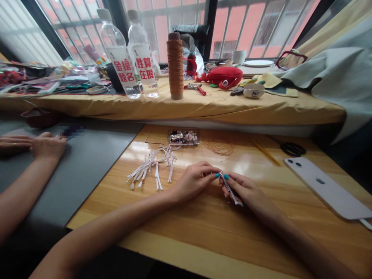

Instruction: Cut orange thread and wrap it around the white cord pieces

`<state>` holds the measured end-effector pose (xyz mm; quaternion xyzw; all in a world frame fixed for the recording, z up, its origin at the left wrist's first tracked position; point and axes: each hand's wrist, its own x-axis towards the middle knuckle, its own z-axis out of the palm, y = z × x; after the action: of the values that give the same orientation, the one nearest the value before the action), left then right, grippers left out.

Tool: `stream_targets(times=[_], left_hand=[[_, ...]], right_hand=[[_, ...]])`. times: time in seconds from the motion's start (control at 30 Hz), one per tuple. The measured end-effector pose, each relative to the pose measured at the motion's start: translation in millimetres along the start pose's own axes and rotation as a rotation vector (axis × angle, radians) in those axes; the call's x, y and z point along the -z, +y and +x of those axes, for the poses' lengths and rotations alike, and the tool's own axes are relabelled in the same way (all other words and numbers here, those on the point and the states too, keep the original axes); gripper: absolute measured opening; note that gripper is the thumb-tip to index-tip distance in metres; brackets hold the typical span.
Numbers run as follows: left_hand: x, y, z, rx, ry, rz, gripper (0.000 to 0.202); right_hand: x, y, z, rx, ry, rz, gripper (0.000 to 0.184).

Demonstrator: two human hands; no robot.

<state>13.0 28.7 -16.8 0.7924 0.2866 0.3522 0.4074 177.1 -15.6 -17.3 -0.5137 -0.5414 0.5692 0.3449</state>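
Right of centre, your left hand (pixel 195 179) and right hand (pixel 247 190) pinch white strips (pixel 229 188) that may slip if either grip loosens.

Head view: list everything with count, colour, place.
Table: 1, brown, front
Side table: 1, grey, left
Ledge: 1, yellow, back
Windows: several, clear, back
Curtain: 1, grey, right
Strips: uncounted, white, over table
Strip bundle: 1, white, table left
Bead box: 1, clear, table back
Cord coil: 1, orange, table back
Stick: 1, yellow, table right
Phone: 1, pale, table right
Scissors: 1, black, behind phone
Container: 1, dark, side table
Bottles: 2, clear, ledge
Spool: 1, brown, beside bottles
Pouch: 1, red, ledge right
Dish, cup, plate: 1 each, white, ledge right
Clutter: uncounted, mixed, ledge
Co-worker's hands: 2, bare, left
Left hand: 1, blue nail, pinching strips
Right hand: 1, blue nail, holding strips
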Motion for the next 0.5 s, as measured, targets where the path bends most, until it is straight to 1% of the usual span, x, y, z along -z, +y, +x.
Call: stream_targets(times=[0.23, 0.5], left_hand=[[-1.2, -6.1, 1.1, 0.014, -0.016, -0.066, 0.022], [-0.7, -7.6, 2.9, 0.047, -0.028, -0.100, 0.020]], right_hand=[[-1.0, -1.2, -0.6, 0.028, 0.020, -0.013, 0.029], [-2.4, 0.2, -2.9, 0.071, 0.065, -0.115, 0.029]])
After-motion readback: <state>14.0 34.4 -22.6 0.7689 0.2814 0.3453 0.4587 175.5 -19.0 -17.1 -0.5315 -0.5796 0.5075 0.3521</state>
